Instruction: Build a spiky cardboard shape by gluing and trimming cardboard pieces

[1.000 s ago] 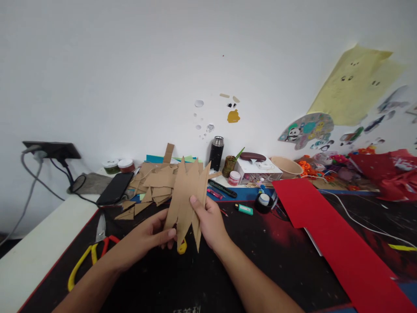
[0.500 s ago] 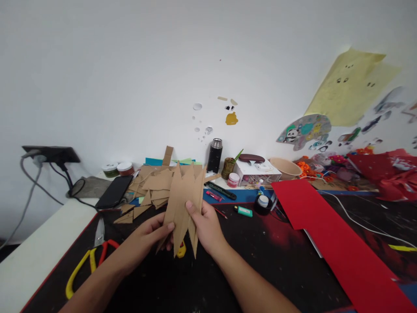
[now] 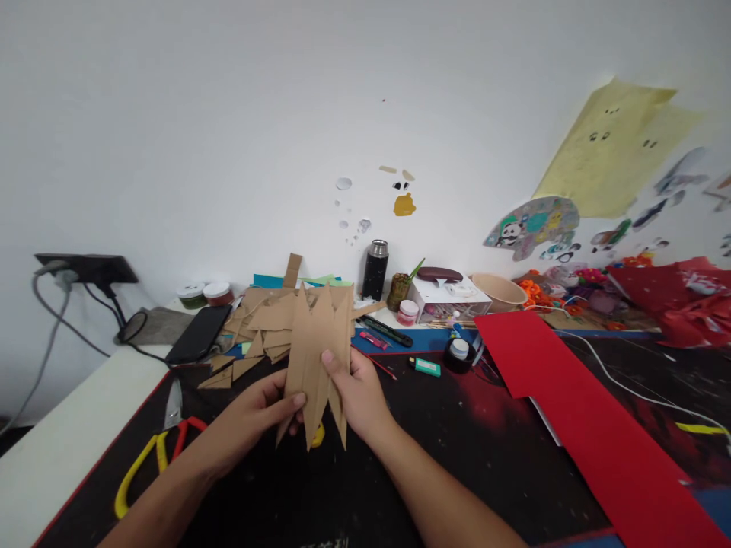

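Observation:
Several pointed cardboard strips [image 3: 318, 358] stand upright between my hands, fanned and overlapping, with points at top and bottom. My left hand [image 3: 272, 407] pinches them at the lower left, thumb in front and fingers behind. On the right edge, my right hand [image 3: 357, 388] grips them with its thumb on the front face. A small yellow object [image 3: 318, 436] shows partly behind their lower points. Behind them lies a pile of cardboard scraps [image 3: 266, 323]. Scissors [image 3: 163, 438] with yellow and red handles lie beside my left forearm.
A black phone [image 3: 199, 335] lies at the left. Along the wall stand a black bottle [image 3: 375, 270], a white box [image 3: 451, 297] and a beige bowl [image 3: 499, 291]. A cutter [image 3: 387, 332] and a green lighter [image 3: 425, 367] lie ahead. Red card [image 3: 582, 426] spans the right side.
The cardboard strips have turned slightly and their upper points sit closer together. Both hands keep their hold. The view has shifted a little.

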Demonstrator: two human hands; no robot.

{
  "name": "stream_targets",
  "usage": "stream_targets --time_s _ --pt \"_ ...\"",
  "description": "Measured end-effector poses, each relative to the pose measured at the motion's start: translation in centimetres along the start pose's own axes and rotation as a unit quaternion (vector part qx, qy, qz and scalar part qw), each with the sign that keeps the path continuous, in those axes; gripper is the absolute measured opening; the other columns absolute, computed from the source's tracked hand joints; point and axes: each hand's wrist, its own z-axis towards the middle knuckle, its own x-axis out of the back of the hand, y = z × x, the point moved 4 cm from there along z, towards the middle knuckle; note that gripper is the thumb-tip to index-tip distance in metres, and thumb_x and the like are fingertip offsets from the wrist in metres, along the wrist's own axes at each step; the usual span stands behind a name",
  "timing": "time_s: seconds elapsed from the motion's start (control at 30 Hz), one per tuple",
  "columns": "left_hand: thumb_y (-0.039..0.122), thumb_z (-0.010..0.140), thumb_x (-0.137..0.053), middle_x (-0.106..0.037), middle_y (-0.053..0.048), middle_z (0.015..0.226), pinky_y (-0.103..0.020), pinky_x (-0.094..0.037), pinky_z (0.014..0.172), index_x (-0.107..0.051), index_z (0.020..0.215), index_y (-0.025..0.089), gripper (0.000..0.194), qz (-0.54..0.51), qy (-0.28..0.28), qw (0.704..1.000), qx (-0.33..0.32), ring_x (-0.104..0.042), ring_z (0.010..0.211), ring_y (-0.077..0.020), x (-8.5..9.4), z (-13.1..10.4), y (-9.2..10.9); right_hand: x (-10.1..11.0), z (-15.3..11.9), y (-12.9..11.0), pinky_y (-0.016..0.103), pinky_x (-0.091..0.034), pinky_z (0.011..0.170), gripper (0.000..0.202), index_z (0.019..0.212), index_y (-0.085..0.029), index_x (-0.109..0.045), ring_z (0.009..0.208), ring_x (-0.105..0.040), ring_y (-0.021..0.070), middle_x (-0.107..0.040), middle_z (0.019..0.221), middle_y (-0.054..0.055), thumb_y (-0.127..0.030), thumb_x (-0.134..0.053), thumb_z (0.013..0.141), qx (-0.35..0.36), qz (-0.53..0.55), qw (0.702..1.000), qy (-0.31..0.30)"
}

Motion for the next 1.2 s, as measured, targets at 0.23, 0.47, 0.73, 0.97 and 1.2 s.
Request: stream_targets --time_s 0.23,0.47,0.73,0.97,1.2 --pt "0.057 0.079 -0.089 -0.069 -0.001 0.081 -0.027 -0.044 0.06 -0.073 0.1 0.019 0.046 0.015 0.007 1.0 -0.009 -0.054 0.065 -0.0141 0.4 0.2 0.0 -0.1 0.0 -0.3 0.038 -0.062 0.067 0.049 0.106 -0.021 -0.071 0.082 -0.078 0.0284 -0.081 0.094 0.007 -0.064 -0.081 0.085 0.019 -0.009 1.0 -0.002" --pt "0.051 0.076 -0.092 -0.068 0.001 0.078 -0.027 -0.046 0.06 -0.069 0.108 0.019 0.05 0.025 0.017 1.0 0.001 -0.056 0.065 -0.0148 0.3 0.1 0.0 0.0 0.1 0.1 0.041 -0.062 0.079 0.049 0.105 -0.021 -0.074 0.084 -0.077 0.0268 -0.081 0.095 0.006 -0.065 -0.08 0.085 0.03 -0.032 0.999 0.0" --pt "0.048 0.077 -0.092 -0.069 0.0 0.085 -0.027 -0.049 0.06 -0.066 0.12 0.019 0.058 0.03 0.002 1.0 -0.001 -0.058 0.068 -0.0163 0.3 0.0 -0.3 0.0 0.0 0.0 0.046 -0.061 0.088 0.054 0.109 -0.019 -0.076 0.089 -0.077 0.0294 -0.081 0.099 0.008 -0.067 -0.08 0.084 0.025 -0.048 0.999 0.0" --pt "0.046 0.078 -0.091 -0.073 -0.01 0.123 -0.037 -0.056 0.086 -0.059 0.144 0.025 0.076 0.026 -0.013 1.0 -0.005 -0.067 0.098 -0.0254 0.0 -0.2 -0.1 0.2 0.1 -0.2 0.049 -0.057 0.099 0.052 0.108 -0.02 -0.078 0.102 -0.077 0.0327 -0.082 0.104 0.009 -0.066 -0.08 0.084 0.033 -0.067 0.997 0.012" --pt "0.061 0.078 -0.089 -0.075 -0.006 0.101 -0.036 -0.054 0.087 -0.07 0.134 0.023 0.07 -0.004 -0.014 0.999 -0.033 -0.068 0.093 -0.0239 1.2 -0.1 0.4 1.4 0.8 -0.2 0.048 -0.058 0.098 0.056 0.111 -0.018 -0.077 0.101 -0.077 0.0323 -0.083 0.108 0.01 -0.063 -0.086 0.079 0.005 0.004 0.998 0.055"
